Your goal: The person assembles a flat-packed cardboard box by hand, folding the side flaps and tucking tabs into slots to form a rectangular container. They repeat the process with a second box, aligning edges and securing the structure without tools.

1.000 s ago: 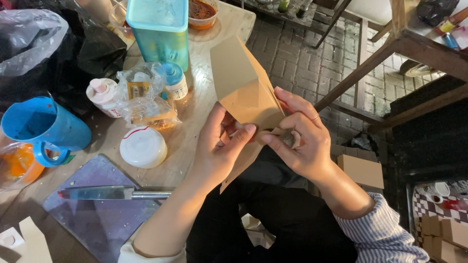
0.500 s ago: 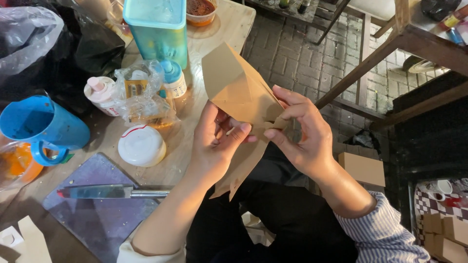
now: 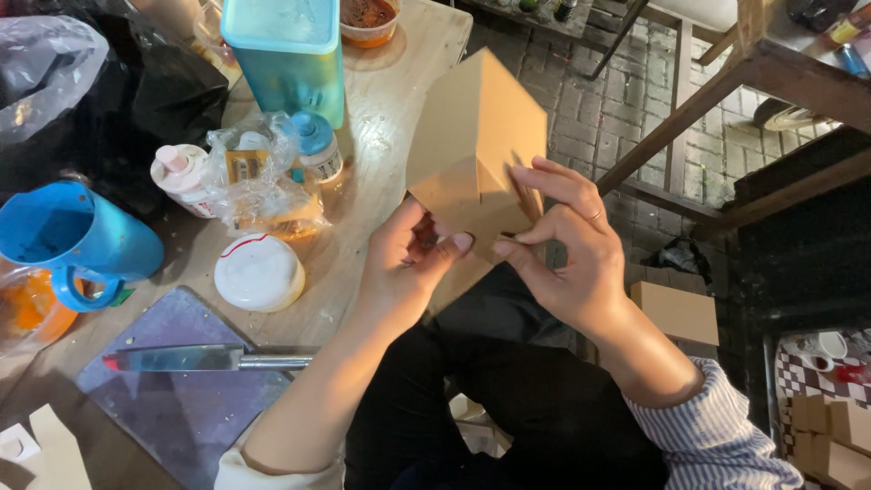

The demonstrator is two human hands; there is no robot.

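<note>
While both the left hand (image 3: 406, 263) and right hand (image 3: 567, 249) pinch the brown cardboard box (image 3: 476, 163), its six-o'clock flap could crease if squeezed unevenly.

A light wooden table (image 3: 390, 118) holds many things. A tall teal box (image 3: 288, 56) stands near the far end. Behind it sits a small bowl (image 3: 367, 18) with red food inside. Just in front of the box is a crinkly clear bag (image 3: 259, 186) with small bottles in it, and a bottle with a blue cap (image 3: 318, 145) beside it. A pink and white bottle (image 3: 181, 177) lies at the bag's left. A round white lid (image 3: 259, 270) rests nearer. A blue jug (image 3: 77, 238) lies on its side at the left edge. A purple cutting board (image 3: 181, 399) has a knife (image 3: 209, 359) on top. A black bag (image 3: 136, 100) sits at the far left.
</note>
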